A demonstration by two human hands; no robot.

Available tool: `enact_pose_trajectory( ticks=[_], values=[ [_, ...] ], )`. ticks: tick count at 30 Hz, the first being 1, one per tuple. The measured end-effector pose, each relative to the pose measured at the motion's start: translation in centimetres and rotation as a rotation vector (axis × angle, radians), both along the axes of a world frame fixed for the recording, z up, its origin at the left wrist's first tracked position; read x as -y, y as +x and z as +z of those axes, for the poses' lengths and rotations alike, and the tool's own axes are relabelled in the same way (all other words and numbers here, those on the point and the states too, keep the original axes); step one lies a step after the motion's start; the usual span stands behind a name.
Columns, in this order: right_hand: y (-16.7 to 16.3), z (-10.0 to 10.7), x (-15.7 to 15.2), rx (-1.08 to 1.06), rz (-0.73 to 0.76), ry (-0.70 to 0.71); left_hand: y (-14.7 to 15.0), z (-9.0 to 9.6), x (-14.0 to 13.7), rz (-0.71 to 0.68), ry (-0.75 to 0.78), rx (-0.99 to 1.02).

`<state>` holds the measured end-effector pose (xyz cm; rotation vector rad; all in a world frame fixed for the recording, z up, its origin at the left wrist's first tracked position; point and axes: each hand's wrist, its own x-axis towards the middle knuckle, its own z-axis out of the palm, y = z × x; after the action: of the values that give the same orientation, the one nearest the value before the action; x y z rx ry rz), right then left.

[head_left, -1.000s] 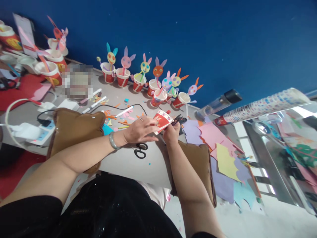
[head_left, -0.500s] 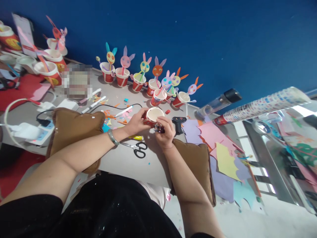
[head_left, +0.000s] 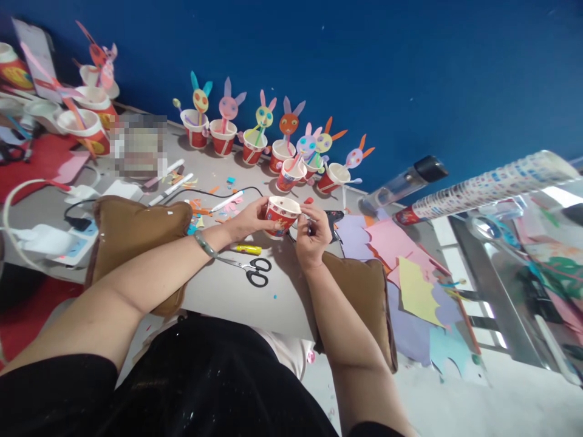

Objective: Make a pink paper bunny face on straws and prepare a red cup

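Observation:
My left hand (head_left: pixel 249 221) is wrapped round the side of a red paper cup (head_left: pixel 279 220), holding it above the table with its patterned side towards me. At the cup's right rim, my right hand (head_left: pixel 313 237) has its fingers curled together. Something small and dark shows among those fingers, too hidden to name. Black-handled scissors (head_left: pixel 257 272) lie below the cup. A yellow stick-shaped item (head_left: pixel 248 249) rests just above them. Behind my right hand a black glue gun (head_left: pixel 336 216) is partly covered.
Several red cups with paper rabbit faces (head_left: pixel 223 136) line the blue wall. Brown cushions (head_left: pixel 141 243) lie under both forearms. Coloured paper sheets (head_left: pixel 419 291) cover the right side. White pens (head_left: pixel 228 201) and paper scraps lie left of the cup, near a power strip (head_left: pixel 79 249).
The cup has tilted so that its printed side now shows more than its inside. My right hand has shifted slightly right and up to the rim, uncovering more of the cup's front.

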<state>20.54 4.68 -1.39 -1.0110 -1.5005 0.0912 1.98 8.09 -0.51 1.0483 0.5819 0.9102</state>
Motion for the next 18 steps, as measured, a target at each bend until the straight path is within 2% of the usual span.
enact_pose_trajectory(
  ticks=[8,18],
  values=[
    [0.05,0.09,-0.06,0.023,0.013,0.028,0.04,0.33,-0.08,-0.056,-0.02,-0.013],
    [-0.02,0.33,-0.04,0.098,0.024,0.088,0.07,-0.23,-0.35,0.016,0.024,-0.053]
  ],
)
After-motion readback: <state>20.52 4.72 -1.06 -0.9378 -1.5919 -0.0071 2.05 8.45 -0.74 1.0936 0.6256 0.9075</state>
